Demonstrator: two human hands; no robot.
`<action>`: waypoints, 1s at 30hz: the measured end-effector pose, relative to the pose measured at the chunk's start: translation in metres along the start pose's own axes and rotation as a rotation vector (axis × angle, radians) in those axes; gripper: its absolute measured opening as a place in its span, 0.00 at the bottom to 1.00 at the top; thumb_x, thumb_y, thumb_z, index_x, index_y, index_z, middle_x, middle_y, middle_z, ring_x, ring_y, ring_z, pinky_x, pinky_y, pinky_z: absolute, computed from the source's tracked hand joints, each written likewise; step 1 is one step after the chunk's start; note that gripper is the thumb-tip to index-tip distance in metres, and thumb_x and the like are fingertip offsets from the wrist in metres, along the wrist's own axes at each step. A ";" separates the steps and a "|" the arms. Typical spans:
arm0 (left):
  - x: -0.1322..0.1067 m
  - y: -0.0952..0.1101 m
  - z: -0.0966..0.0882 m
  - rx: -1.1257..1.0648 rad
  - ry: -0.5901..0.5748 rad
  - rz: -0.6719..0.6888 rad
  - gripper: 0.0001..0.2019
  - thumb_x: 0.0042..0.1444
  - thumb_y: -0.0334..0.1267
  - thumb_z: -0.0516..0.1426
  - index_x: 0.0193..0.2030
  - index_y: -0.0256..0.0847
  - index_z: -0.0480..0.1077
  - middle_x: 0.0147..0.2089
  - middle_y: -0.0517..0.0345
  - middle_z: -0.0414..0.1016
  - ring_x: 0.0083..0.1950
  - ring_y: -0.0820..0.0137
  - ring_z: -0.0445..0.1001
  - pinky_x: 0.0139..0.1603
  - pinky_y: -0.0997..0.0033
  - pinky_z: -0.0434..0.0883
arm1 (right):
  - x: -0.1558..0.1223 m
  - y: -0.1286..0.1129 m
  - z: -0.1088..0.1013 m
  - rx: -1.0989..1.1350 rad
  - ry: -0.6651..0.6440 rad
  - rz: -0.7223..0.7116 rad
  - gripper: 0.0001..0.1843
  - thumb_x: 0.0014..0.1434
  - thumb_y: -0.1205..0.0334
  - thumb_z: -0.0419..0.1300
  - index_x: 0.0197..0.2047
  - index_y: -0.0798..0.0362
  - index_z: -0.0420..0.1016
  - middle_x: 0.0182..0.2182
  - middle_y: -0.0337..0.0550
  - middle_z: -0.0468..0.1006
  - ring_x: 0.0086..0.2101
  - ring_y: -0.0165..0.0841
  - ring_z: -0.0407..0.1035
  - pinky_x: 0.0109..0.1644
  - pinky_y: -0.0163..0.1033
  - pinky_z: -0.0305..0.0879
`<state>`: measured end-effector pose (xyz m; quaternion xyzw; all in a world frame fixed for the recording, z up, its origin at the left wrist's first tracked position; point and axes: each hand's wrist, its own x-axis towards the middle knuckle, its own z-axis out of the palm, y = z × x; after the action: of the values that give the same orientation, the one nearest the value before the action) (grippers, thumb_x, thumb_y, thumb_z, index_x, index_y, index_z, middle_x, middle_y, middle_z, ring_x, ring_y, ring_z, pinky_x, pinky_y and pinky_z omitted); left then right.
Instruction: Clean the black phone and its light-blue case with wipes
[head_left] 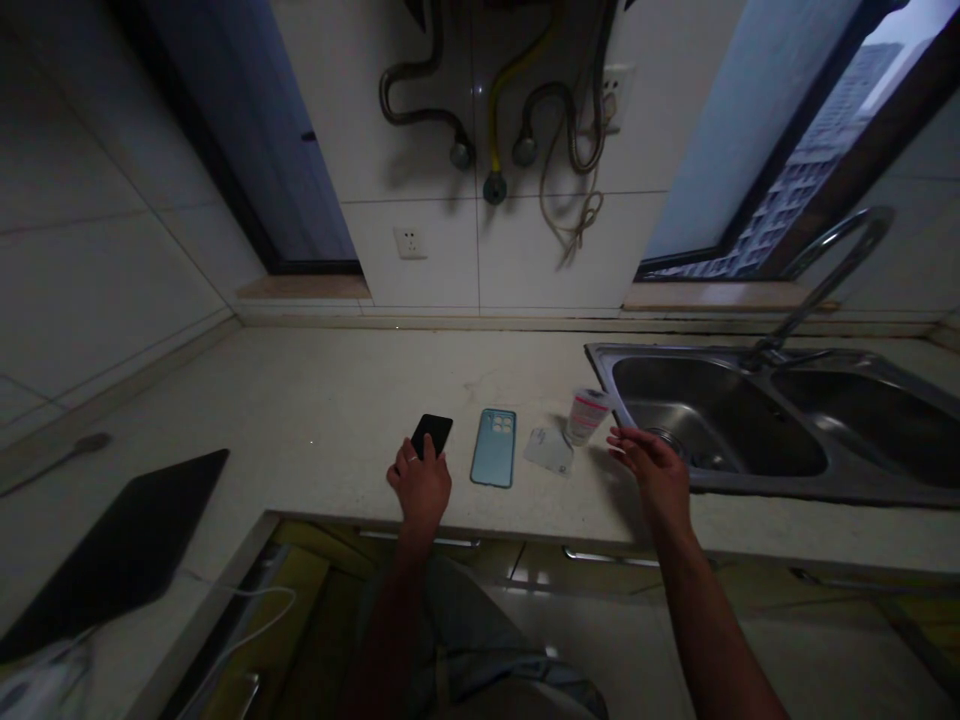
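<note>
My left hand (422, 487) lies over the lower part of a black smartphone (436, 432) on the counter, gripping it, with one fingertip on its screen. To its right is a light blue phone case (494, 449) with camera cutouts at the top. A crumpled clear plastic piece (550, 451) lies beside the case, close to a clear plastic cup (586, 416) with red print, which leans slightly. My right hand (654, 458) hovers just right of the cup, its fingers slightly apart and nothing visible in them.
A double steel sink (705, 485) with a tall faucet (825, 270) is at the right. A dark flat panel (124, 545) with a white cable (255, 592) and a spoon-like utensil (90, 443) are at the left. Hoses and sockets (409, 243) are on the tiled wall.
</note>
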<state>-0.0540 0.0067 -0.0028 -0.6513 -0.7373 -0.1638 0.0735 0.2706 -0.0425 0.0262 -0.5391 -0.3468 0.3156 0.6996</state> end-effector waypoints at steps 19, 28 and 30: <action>-0.004 -0.008 0.006 -0.373 0.355 0.058 0.15 0.64 0.38 0.51 0.52 0.38 0.74 0.61 0.40 0.72 0.67 0.53 0.63 0.67 0.43 0.52 | 0.051 0.034 0.044 -0.310 -0.150 0.013 0.23 0.42 0.51 0.73 0.41 0.51 0.78 0.34 0.44 0.81 0.37 0.42 0.75 0.50 0.56 0.69; -0.020 0.048 -0.039 -1.101 0.136 0.183 0.16 0.62 0.44 0.55 0.53 0.40 0.71 0.55 0.43 0.74 0.55 0.61 0.73 0.56 0.58 0.70 | 0.007 -0.017 0.056 0.140 -0.095 0.102 0.26 0.41 0.46 0.74 0.38 0.55 0.78 0.33 0.46 0.83 0.34 0.41 0.77 0.37 0.43 0.73; -0.026 0.068 -0.049 -1.316 -0.130 0.123 0.22 0.60 0.47 0.57 0.59 0.40 0.67 0.58 0.42 0.72 0.51 0.62 0.76 0.49 0.62 0.74 | -0.012 -0.027 0.066 0.269 -0.211 0.167 0.26 0.42 0.46 0.74 0.40 0.54 0.78 0.35 0.48 0.84 0.36 0.42 0.78 0.39 0.45 0.74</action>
<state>0.0118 -0.0276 0.0443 -0.6098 -0.4478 -0.5359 -0.3748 0.2116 -0.0229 0.0624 -0.4314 -0.3270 0.4709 0.6966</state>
